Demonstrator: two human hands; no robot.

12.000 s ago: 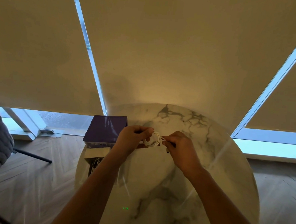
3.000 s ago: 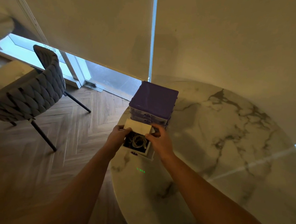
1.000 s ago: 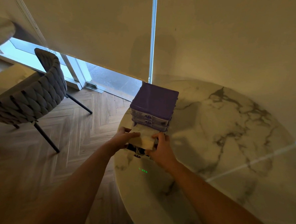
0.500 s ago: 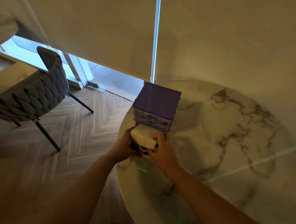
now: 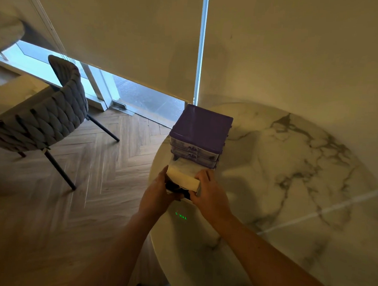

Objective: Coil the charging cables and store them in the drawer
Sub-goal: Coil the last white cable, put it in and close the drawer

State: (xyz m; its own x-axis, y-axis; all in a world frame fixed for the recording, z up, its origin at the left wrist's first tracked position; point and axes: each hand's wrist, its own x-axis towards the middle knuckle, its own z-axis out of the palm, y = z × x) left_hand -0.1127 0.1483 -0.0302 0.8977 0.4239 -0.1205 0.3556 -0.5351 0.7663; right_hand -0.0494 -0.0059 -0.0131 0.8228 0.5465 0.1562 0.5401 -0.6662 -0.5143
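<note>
Gripping translucent drawer (image 5: 182, 179) sides: left hand (image 5: 158, 196), right hand (image 5: 211, 196), fingers curled

A purple drawer unit (image 5: 201, 130) is standing at the near-left edge of a round marble table (image 5: 291, 193), with its lowest drawer (image 5: 182, 177) sticking out toward the person. The left hand (image 5: 156, 196) and right hand (image 5: 211, 196) are gripping the drawer's two sides. A grey woven chair (image 5: 43, 116) is standing on the wooden floor (image 5: 68, 213) to the left.
</note>
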